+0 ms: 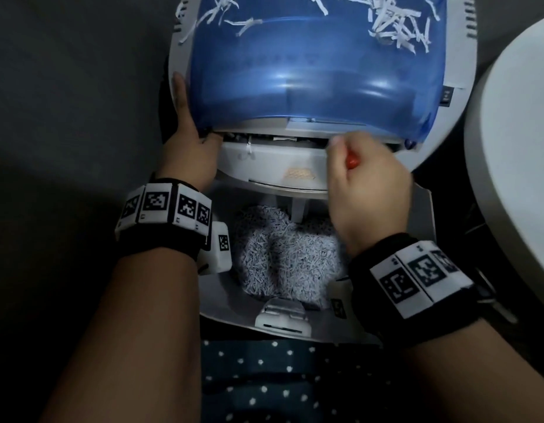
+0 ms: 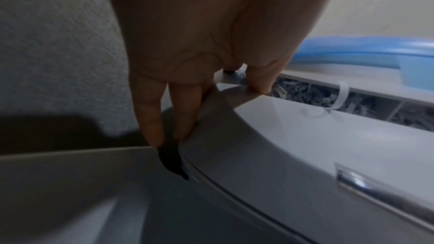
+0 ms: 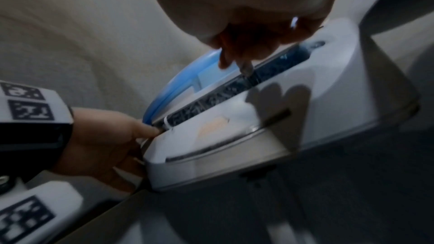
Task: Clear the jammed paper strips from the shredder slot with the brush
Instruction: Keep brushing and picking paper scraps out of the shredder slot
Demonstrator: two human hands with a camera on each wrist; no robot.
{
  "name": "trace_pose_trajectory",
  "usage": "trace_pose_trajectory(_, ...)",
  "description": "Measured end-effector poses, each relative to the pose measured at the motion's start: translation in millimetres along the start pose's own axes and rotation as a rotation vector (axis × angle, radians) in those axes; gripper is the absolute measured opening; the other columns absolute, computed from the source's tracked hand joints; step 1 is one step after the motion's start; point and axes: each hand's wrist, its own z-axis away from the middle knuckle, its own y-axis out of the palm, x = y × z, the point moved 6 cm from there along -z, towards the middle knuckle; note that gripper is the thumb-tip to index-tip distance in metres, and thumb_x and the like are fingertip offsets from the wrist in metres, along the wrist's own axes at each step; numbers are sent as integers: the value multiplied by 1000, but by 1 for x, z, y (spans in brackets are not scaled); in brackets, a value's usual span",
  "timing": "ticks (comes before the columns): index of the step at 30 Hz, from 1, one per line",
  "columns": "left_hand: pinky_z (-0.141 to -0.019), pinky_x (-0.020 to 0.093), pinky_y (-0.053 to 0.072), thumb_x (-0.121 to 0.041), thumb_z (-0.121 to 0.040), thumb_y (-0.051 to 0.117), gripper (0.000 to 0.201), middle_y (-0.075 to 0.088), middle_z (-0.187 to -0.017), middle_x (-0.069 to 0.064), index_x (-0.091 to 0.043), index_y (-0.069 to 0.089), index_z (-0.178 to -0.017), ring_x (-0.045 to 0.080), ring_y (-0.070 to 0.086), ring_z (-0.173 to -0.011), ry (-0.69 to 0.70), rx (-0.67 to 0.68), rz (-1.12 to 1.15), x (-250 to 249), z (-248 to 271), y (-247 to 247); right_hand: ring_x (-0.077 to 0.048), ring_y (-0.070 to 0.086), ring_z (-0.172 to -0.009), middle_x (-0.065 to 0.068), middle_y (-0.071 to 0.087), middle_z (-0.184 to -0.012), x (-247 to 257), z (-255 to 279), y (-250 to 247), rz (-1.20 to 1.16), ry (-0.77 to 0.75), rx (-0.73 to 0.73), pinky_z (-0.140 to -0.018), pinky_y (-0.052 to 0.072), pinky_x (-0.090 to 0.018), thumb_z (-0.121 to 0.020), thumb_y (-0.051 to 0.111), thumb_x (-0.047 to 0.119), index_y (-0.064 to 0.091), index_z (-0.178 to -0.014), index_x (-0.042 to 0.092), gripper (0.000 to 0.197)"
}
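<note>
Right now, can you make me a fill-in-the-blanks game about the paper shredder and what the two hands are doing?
1. The see-through cover on the shredder is coloured ____.
2. The brush handle sticks out of the ____ hand's fist.
3. The left hand holds the shredder's ____ edge.
4. One white paper strip curls out of the ____.

Missing words: blue; right; left; slot

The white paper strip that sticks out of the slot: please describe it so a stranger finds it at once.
Find the shredder with its blue cover. Along the slot below the cover, look near the left hand. The paper strip curls out over the edge, long and white, unlike the grey shreds inside.
</note>
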Motion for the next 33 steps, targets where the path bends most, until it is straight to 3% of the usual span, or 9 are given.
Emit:
trace_pose_trajectory(2, -92, 28, 38, -26, -102, 48, 83, 55, -143, 8, -38, -14, -155, 30, 60, -119, 1, 1, -14, 0, 0, 0, -28, 61, -88, 0, 66, -86, -1, 3, 17, -80, 10, 160, -78, 46, -39, -100, 49, 34, 67, -95, 18, 24)
trace_pose_trajectory(4, -93, 27, 38, -27, -102, 48, 83, 55, -144, 7, -38, -14, -155, 30, 59, -120, 1, 5, -16, -1, 0, 0, -23, 61, -81, 6, 64, -76, 2, 3, 22, -258, 71, 191, -75, 48, -38, -98, 52, 32, 68, -91, 17, 23)
trace_pose_trajectory(9, -93, 24, 35, -26, -102, 48, 82, 52, -146, 6, -37, -13, -156, 29, 57, -123, -7, 15, -14, -1, 0, -1, -27, 58, -71, -6, 61, -68, -1, 0, 11, -327, 154, -48, -69, 48, -47, -95, 49, 31, 62, -78, 10, 30)
trace_pose_trajectory(14, -104, 36, 41, -26, -100, 48, 84, 53, -145, 8, -40, -14, -155, 33, 57, -122, -8, 23, -46, 0, -1, 0, -11, 50, -72, 9, 53, -70, 22, 15, 43, -308, 28, 240, -70, 42, -34, -100, 53, 36, 63, -86, 20, 23)
trace_pose_trajectory(18, -103, 39, 44, -24, -100, 48, 85, 58, -139, 10, -42, -14, -154, 32, 61, -115, -15, 26, -54, 0, -1, -1, -17, 47, -59, 4, 48, -56, 8, 3, 34, -485, 200, 18, -60, 42, -38, -97, 49, 37, 59, -74, 11, 36)
trace_pose_trajectory(21, -101, 38, 45, -26, -100, 48, 85, 58, -139, 11, -42, -15, -154, 33, 61, -114, -16, 32, -64, 1, -2, -1, -14, 50, -68, 6, 52, -65, 15, 8, 46, -392, 133, 122, -70, 47, -40, -99, 50, 38, 60, -79, 20, 28)
trace_pose_trajectory(24, -101, 38, 44, -27, -100, 49, 85, 56, -141, 9, -42, -15, -154, 33, 60, -116, -13, 32, -58, 1, -2, -1, -10, 47, -63, 9, 50, -61, 19, 9, 53, -456, 163, 192, -65, 43, -34, -95, 55, 42, 59, -74, 26, 27)
trace_pose_trajectory(28, -100, 39, 46, -28, -101, 48, 84, 59, -137, 10, -42, -16, -153, 31, 62, -110, -7, 45, -67, 1, -3, -1, -15, 45, -53, 7, 45, -48, 9, -5, 35, -610, 251, -27, -58, 39, -33, -94, 52, 36, 58, -59, 20, 39)
trace_pose_trajectory(33, -102, 43, 45, -32, -101, 48, 84, 59, -137, 9, -43, -18, -152, 30, 62, -112, -10, 53, -69, 2, -4, -1, -19, 40, -56, -3, 41, -55, 23, 6, 48, -565, 158, 69, -55, 34, -35, -97, 54, 33, 55, -69, 4, 41)
